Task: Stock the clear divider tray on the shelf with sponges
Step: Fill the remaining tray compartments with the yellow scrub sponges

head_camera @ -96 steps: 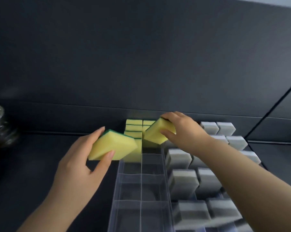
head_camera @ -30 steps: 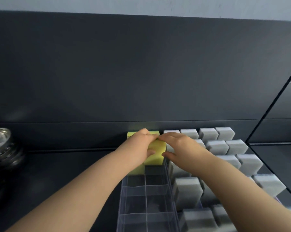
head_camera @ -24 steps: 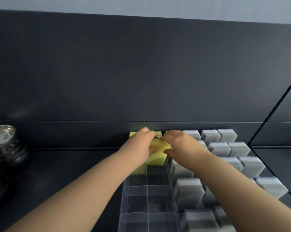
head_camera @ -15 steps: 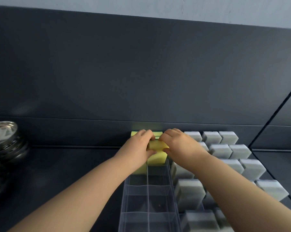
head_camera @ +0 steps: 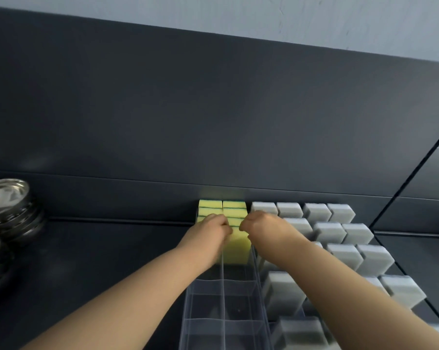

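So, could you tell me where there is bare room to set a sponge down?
Free: the near compartments of the clear divider tray, in front of the yellow sponges, and the shelf between the steel bowls and tray. Crowded: the tray's back end, where the left hand and right hand touch the yellow sponges, and the grey sponges right of it.

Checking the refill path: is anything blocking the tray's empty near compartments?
Nothing visible does. The near compartments of the clear divider tray hold nothing; yellow sponges fill only its far end, and grey sponges stand outside its right wall.
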The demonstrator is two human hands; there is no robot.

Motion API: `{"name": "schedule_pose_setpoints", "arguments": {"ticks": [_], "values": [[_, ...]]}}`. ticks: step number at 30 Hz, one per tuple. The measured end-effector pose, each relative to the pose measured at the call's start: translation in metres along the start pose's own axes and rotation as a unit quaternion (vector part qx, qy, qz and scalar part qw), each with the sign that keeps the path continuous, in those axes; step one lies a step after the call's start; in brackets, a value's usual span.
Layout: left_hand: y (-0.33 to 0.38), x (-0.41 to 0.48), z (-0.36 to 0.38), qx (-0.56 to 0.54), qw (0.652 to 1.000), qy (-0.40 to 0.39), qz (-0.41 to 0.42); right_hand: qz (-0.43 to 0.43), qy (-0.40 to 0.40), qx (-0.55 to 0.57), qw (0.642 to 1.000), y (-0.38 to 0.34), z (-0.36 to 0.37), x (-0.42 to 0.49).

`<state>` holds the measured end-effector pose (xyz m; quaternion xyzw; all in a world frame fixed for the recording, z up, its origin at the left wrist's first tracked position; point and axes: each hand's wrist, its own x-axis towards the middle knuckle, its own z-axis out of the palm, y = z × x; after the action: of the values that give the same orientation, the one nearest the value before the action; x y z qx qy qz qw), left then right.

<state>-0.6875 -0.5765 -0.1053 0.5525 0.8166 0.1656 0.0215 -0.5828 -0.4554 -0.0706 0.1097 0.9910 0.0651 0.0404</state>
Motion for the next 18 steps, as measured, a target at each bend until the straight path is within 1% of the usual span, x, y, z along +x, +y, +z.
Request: {"name": "schedule_pose_setpoints", "arguments": {"ticks": [4, 6, 8, 10, 12, 15, 18], "values": [[-0.006, -0.006, 0.006, 0.027, 0.999, 0.001, 0.026, -0.010, -0.042, -0.016, 0.999, -0.009, 0.006, 0.005], [-0.007, -0.009, 0.003, 0.053, 0.998, 0.010, 0.043, -0.006, -0.042, -0.011, 0.999, -0.010, 0.007, 0.008], [-0.009, -0.012, -0.004, 0.047, 0.998, 0.022, 0.047, 0.005, -0.037, 0.006, 0.999, -0.011, 0.005, 0.009], [-0.012, -0.013, -0.013, 0.041, 0.997, 0.040, 0.053, 0.019, -0.023, 0.045, 0.999, -0.011, 0.000, 0.008], [-0.016, -0.012, -0.022, 0.022, 0.996, 0.066, 0.059, 0.039, 0.002, 0.122, 0.992, -0.007, -0.006, 0.005], [-0.023, -0.010, -0.033, -0.005, 0.994, 0.101, 0.044, 0.075, 0.073, 0.233, 0.967, -0.001, -0.012, 0.000], [-0.025, -0.010, -0.038, -0.018, 0.991, 0.129, 0.027, 0.091, 0.132, 0.275, 0.948, 0.005, -0.015, -0.008]]}}
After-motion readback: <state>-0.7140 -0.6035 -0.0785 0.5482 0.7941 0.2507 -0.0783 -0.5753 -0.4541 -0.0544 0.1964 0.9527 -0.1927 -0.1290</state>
